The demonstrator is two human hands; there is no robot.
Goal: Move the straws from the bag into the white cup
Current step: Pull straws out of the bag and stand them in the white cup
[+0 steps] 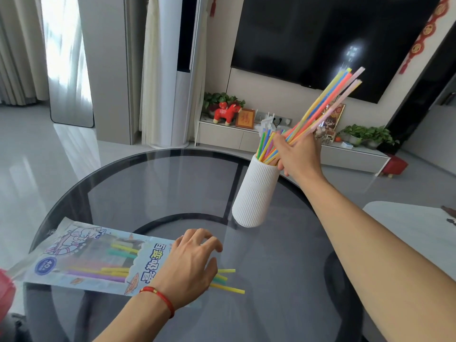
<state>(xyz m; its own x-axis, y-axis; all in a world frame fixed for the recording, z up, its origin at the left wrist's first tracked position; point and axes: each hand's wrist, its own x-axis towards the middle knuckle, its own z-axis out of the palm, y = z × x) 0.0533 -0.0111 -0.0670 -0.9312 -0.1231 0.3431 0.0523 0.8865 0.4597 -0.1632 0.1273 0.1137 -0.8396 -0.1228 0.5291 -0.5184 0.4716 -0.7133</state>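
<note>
A ribbed white cup (254,193) stands on the round glass table (153,183). My right hand (297,155) is shut on a bundle of coloured straws (325,99); their lower ends sit in the cup's mouth and their long ends slant up to the right. The printed straw bag (81,257) lies flat at the near left with several straws still inside. My left hand (190,262) rests over the bag's open end with fingers spread, holding nothing. A few yellow and green straws (229,280) poke out from under that hand onto the glass.
A red object (5,292) sits at the far left edge. A white table corner (407,218) lies to the right. Behind the table are a TV cabinet (227,134) with plants and ornaments, and a red stool (394,166).
</note>
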